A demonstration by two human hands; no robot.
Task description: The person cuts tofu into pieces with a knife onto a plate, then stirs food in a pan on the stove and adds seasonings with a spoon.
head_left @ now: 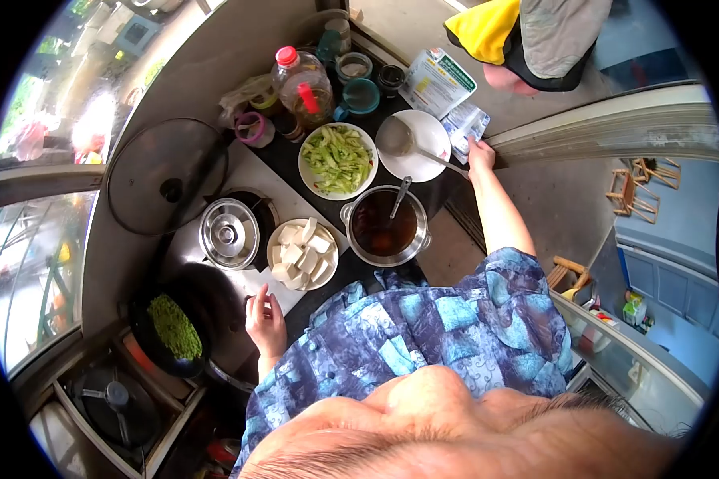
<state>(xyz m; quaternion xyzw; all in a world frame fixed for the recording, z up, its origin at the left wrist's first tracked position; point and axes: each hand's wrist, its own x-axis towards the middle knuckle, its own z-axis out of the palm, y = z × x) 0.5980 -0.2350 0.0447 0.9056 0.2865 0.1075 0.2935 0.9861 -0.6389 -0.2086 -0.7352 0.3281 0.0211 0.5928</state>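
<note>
My left hand [265, 326] is held over the counter beside the plate of white tofu pieces [303, 255], fingers apart and holding nothing. My right hand [481, 157] reaches to the far right, its fingers closed at the lower edge of a blue and white packet [465, 128]. A ladle [397, 136] rests in a white bowl [431, 164], its handle end beside my right hand. A plate of cut green vegetables [337, 160] sits left of the bowl. Below them is a metal pot of dark liquid [383, 227] with a spoon in it.
A lidded steel pot [229, 234] stands left of the tofu. At lower left, a dark wok [185, 363] holds chopped greens [174, 327]. A glass lid [168, 177] leans behind. Jars and bottles [302, 84] line the back. Another person wears a yellow and grey cap [555, 40].
</note>
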